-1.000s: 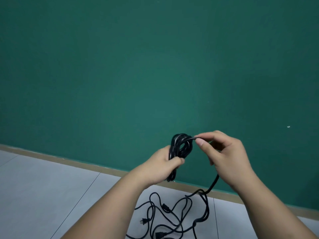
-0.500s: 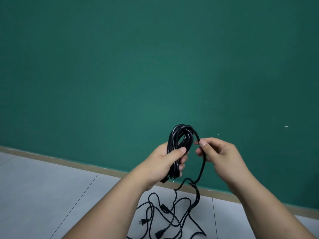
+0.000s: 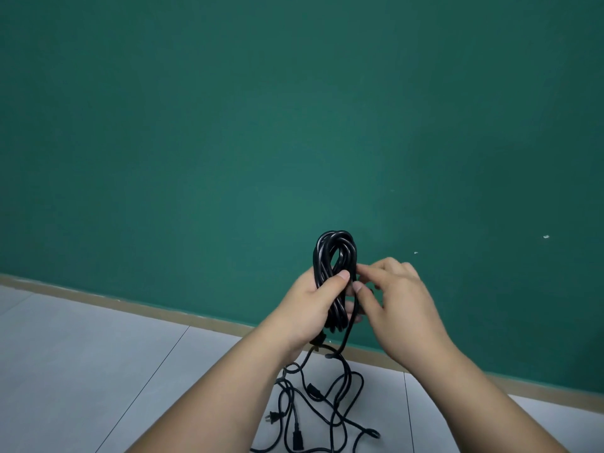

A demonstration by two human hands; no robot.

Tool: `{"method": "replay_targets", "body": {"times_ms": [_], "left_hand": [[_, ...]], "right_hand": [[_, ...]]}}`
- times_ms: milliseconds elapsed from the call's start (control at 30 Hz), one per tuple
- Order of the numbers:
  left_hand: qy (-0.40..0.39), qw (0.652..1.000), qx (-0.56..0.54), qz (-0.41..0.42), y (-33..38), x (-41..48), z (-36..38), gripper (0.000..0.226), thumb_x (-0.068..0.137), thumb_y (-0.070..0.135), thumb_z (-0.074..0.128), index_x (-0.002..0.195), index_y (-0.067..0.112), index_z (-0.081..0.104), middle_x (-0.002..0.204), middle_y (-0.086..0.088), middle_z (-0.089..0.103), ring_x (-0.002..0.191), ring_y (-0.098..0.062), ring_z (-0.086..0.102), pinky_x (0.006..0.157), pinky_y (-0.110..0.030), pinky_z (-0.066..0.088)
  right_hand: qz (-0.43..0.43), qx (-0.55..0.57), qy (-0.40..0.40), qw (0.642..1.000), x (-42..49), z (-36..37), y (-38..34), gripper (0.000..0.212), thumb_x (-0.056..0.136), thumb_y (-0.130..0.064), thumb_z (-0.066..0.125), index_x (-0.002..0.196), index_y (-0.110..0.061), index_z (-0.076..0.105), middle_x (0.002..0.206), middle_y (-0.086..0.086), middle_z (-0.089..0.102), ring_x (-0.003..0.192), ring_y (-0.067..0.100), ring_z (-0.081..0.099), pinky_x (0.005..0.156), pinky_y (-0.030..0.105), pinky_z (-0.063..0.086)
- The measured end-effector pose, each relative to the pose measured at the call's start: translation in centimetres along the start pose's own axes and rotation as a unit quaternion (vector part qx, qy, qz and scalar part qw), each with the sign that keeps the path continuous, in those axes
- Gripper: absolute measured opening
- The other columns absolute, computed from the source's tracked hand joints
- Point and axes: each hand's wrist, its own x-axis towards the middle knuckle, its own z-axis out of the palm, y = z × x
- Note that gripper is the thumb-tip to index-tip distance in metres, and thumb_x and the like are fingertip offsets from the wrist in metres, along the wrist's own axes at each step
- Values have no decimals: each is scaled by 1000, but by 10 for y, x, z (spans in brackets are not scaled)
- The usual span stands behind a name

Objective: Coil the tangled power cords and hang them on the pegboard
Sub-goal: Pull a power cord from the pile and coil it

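The left hand point(image 3: 312, 305) grips the upright coil point(image 3: 335, 251); at its three o'clock the right hand point(image 3: 403, 300) pinches the trailing strand point(image 3: 347, 335). Loose cords point(image 3: 327, 403) lie at six o'clock. Best lay each loop flat and equal-sized.

coil point(image 3: 335, 253): midsection is hidden under left grip point(image 3: 310, 308) | right grip point(image 3: 400, 299): fingertips are blurred, hold on strand cannot be told | floor cords point(image 3: 314, 389): tangle is cut off by bottom edge | left forearm point(image 3: 228, 387), right forearm point(image 3: 474, 387): likewise cut off
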Motion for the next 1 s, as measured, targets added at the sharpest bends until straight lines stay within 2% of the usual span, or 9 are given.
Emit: {"method": "replay_targets", "body": {"times_ms": [167,267,333,433,533,633,767,867,1000], "left_hand": [[7,999,-36,-19,2,1,-3,24,112,21,50,124,3,58,91,-14,66,84,-33,70,93,-57,61],[34,998,-57,2,5,3,-2,22,111,19,52,116,0,62,91,-16,71,90,-38,73,92,-56,61],[75,994,-78,16,6,6,-3,22,109,19,55,117,1,65,94,-13,71,91,-34,74,83,-45,62],[115,984,-130,43,9,10,-4,25,108,19,57,126,4,66,96,-9,66,87,-27,70,84,-42,59],[146,972,-171,75,13,12,-7,26,108,16,57,127,-1,63,94,-10,64,88,-28,69,92,-44,61],[164,961,-202,97,17,12,-13,23,108,13,56,125,-1,62,93,-12,61,87,-29,67,92,-49,61],[174,958,-198,110,19,11,-20,20,108,14,57,123,2,62,94,-12,61,89,-28,66,93,-61,59],[176,959,-193,111,20,9,-23,19,108,14,57,123,3,62,95,-12,63,92,-30,68,92,-63,59],[166,962,-191,99,22,6,-22,20,108,14,56,123,1,61,100,-13,71,97,-35,74,90,-63,60]], "right_hand": [[8,-1,-57,998,-2,1,2,42,104,-43,58,145,-37,60,112,-12,49,115,13,45,94,37,49],[68,164,-107,978,-1,6,4,49,106,-47,53,155,-44,46,117,-17,56,109,1,63,98,28,51],[125,275,-153,941,-1,7,1,48,108,-46,49,156,-38,44,119,-16,66,100,3,72,99,34,56],[166,352,-254,885,-7,5,-5,38,111,-47,40,137,-30,63,115,-13,77,104,5,73,100,35,57],[160,363,-314,863,-12,11,-5,30,112,-37,46,125,-19,66,107,0,80,105,14,74,103,35,56],[184,401,-298,846,-11,17,-7,18,110,-21,55,122,-11,63,90,8,77,85,18,73,83,31,61],[224,413,-231,852,-9,23,-12,15,108,-22,61,113,-8,65,77,6,72,60,15,58,58,29,51],[193,404,-253,858,-9,25,-12,16,109,-23,58,108,-14,72,74,4,66,49,14,41,48,26,39],[82,263,-270,922,-8,20,-10,22,110,-29,55,100,-29,75,69,-5,61,49,6,37,52,21,33]]}}
